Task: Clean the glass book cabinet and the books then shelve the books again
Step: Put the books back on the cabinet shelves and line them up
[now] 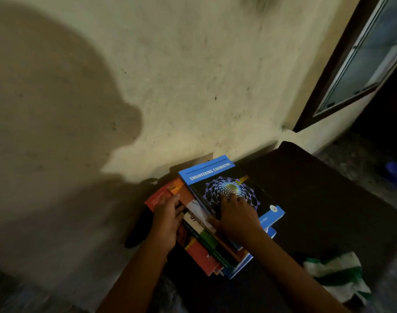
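A stack of books [206,251] lies on a dark table [317,199] against the wall. On top is a blue and black book titled Engineering Chemistry [218,175]. My right hand [234,213] rests flat on its cover with the fingers spread and the thumb at the book's left edge. My left hand [168,220] grips the left side of the stack, fingers curled over the edge of the red and orange books [161,195]. The glass cabinet door [362,55] shows at the upper right, swung open.
A green and white striped cloth [335,274] lies on the table at the lower right. A plastered wall [170,75] rises right behind the stack. A blue object [396,172] sits on the floor at the far right.
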Tool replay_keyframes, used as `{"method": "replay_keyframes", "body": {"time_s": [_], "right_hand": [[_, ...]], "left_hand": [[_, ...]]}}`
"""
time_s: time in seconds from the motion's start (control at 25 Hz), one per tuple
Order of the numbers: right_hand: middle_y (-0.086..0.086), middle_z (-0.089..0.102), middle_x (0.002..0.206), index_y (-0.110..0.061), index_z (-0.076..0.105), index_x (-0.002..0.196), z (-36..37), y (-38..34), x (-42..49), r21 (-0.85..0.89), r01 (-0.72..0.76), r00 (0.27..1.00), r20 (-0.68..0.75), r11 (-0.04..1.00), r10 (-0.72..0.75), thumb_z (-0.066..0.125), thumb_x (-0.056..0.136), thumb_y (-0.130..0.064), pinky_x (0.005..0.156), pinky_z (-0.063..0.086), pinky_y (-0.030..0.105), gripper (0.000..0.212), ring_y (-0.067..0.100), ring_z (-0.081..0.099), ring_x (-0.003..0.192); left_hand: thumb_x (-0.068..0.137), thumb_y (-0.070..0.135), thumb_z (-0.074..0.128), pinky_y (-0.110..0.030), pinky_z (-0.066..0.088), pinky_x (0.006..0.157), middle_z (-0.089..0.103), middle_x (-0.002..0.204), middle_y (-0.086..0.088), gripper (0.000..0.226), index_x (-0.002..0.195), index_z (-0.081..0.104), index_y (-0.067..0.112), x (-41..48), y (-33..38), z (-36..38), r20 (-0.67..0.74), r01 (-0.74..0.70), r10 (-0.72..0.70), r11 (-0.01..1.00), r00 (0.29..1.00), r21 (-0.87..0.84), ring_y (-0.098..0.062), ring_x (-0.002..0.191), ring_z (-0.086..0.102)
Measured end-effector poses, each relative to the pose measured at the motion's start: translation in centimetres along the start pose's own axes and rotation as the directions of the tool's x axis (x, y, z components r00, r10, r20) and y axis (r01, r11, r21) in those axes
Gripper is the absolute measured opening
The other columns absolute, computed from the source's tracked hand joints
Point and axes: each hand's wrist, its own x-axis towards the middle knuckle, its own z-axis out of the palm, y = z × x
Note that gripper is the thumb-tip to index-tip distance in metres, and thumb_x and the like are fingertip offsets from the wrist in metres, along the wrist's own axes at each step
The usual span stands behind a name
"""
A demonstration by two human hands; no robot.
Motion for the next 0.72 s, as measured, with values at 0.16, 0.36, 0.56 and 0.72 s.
{"method": "replay_keyframes", "body": {"time_s": [0.16, 0.36, 0.56, 0.72], "right_hand": [[0.009, 0.055, 0.119, -0.012, 0.043, 0.123, -1.9, -0.3, 0.8, 0.123, -0.034, 0.999, -0.032, 0.992, 0.038, 0.059, 0.085, -0.041, 0.085, 0.044, 0.033, 0.051, 0.023, 0.054, 0.106], [0.009, 0.059, 0.119, -0.019, 0.046, 0.124, -4.4, 0.8, 1.2, 0.178, -0.161, 0.979, -0.098, 0.971, 0.181, 0.051, 0.088, -0.029, 0.084, 0.043, 0.033, 0.038, 0.029, 0.056, 0.108], [0.006, 0.06, 0.122, -0.033, 0.037, 0.138, -5.8, 3.4, -0.5, 0.5, -0.285, 0.931, -0.057, 0.818, 0.36, 0.042, 0.096, -0.031, 0.083, 0.041, 0.029, 0.043, 0.025, 0.057, 0.107], [0.009, 0.062, 0.116, -0.037, 0.032, 0.141, -6.0, 5.4, -4.4, 0.643, -0.4, 0.795, -0.111, 0.653, 0.596, 0.043, 0.096, -0.032, 0.088, 0.049, 0.033, 0.047, 0.025, 0.061, 0.099]], "left_hand": [[0.092, 0.018, 0.05, -0.031, 0.044, 0.068, 0.054, 0.083, -0.007, 0.01, 0.093, 0.055, 0.009, 0.8, 1.8, 0.5, -0.003, 0.16, -0.162, 0.975, 0.987, -0.153, -0.019, 0.076, 0.052], [0.089, 0.008, 0.057, -0.036, 0.052, 0.06, 0.061, 0.111, -0.011, 0.055, 0.133, 0.039, 0.035, 0.8, 0.7, 3.8, 0.29, 0.167, -0.152, 0.986, 0.945, -0.026, -0.029, 0.091, 0.061], [0.09, 0.002, 0.054, -0.039, 0.053, 0.072, 0.05, 0.135, -0.003, 0.08, 0.144, 0.016, 0.048, 2.1, 0.7, 6.6, 0.402, -0.05, 0.034, 0.998, 0.915, 0.029, -0.027, 0.108, 0.059], [0.089, -0.001, 0.053, -0.034, 0.056, 0.083, 0.052, 0.132, -0.001, 0.072, 0.146, 0.026, 0.033, 2.1, 2.2, 9.8, 0.696, -0.295, 0.133, 0.948, 0.705, 0.118, -0.02, 0.111, 0.058]]}}
